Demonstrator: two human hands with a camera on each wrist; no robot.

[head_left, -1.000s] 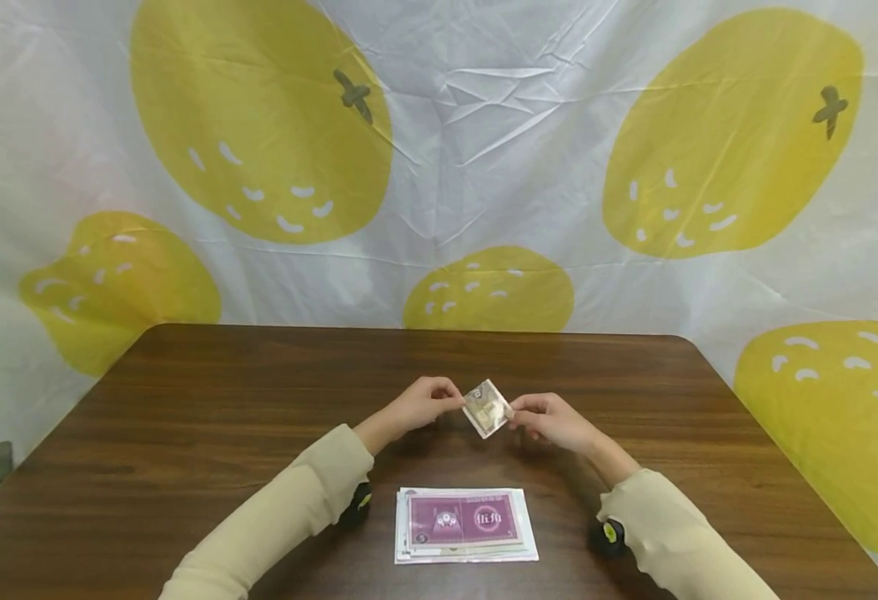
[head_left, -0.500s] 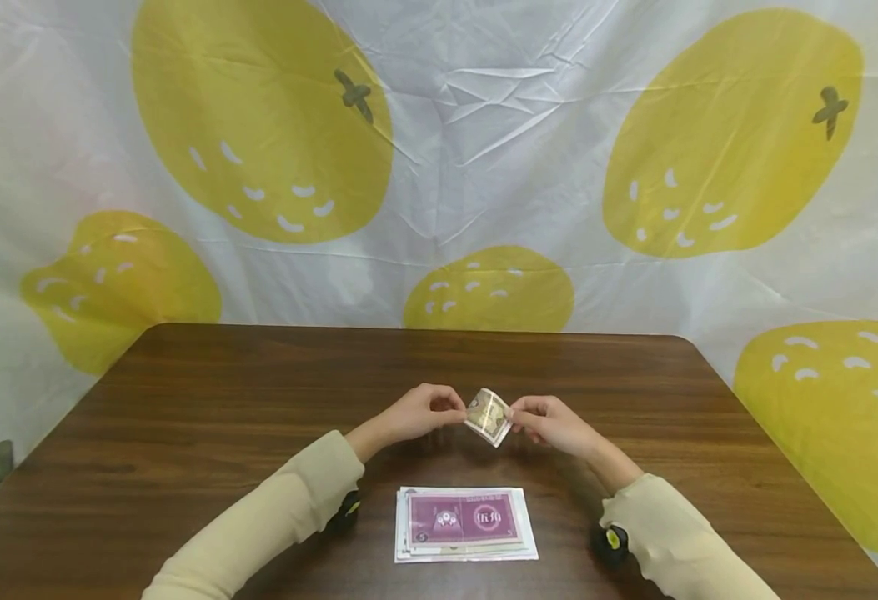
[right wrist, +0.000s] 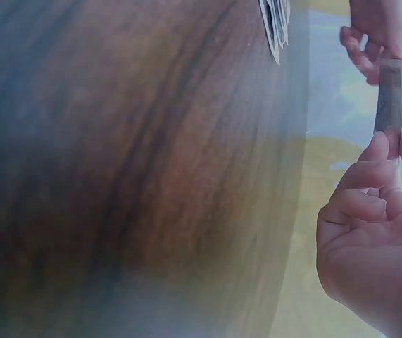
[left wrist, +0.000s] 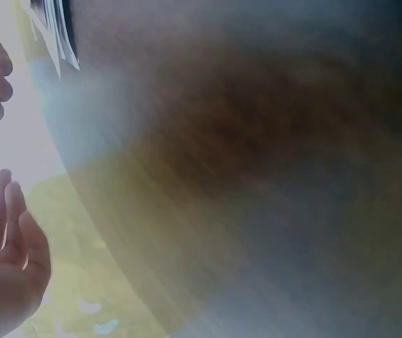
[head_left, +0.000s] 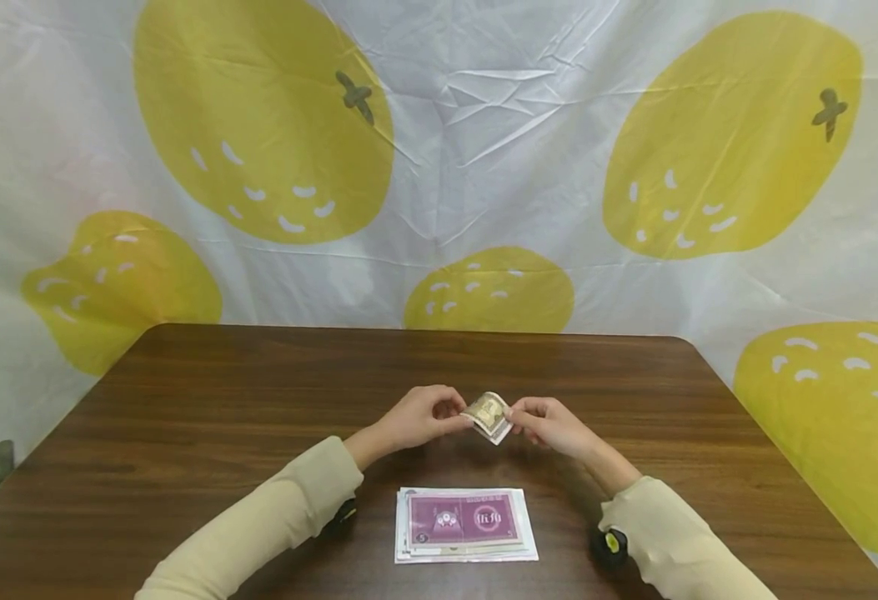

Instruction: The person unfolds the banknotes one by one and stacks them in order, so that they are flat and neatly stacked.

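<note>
A small folded tan-and-white paper banknote (head_left: pixel 488 413) is held up over the table between both hands. The left hand (head_left: pixel 421 417) pinches its left corner between thumb and forefinger. At the opposite corner, the right hand (head_left: pixel 554 425) pinches the note with its thumb and curled fingers. The note bows, and a paler layer shows beneath its upper face. In the right wrist view, the note (right wrist: pixel 392 98) appears edge-on between the hands. Nearer the person, a purple banknote (head_left: pixel 464 520) lies on top of a stack of paper notes.
The dark wooden table (head_left: pixel 273 367) has rounded far corners. Behind it hangs a white cloth (head_left: pixel 446 167) printed with yellow fruit. Beige sleeves cover both forearms, with a black wrist device (head_left: pixel 609 546) under the right one.
The left hand has shifted slightly at the note's left corner. The note has gone from nearly flat to bent, its left side curling over. The right hand and the stack stay almost still.
</note>
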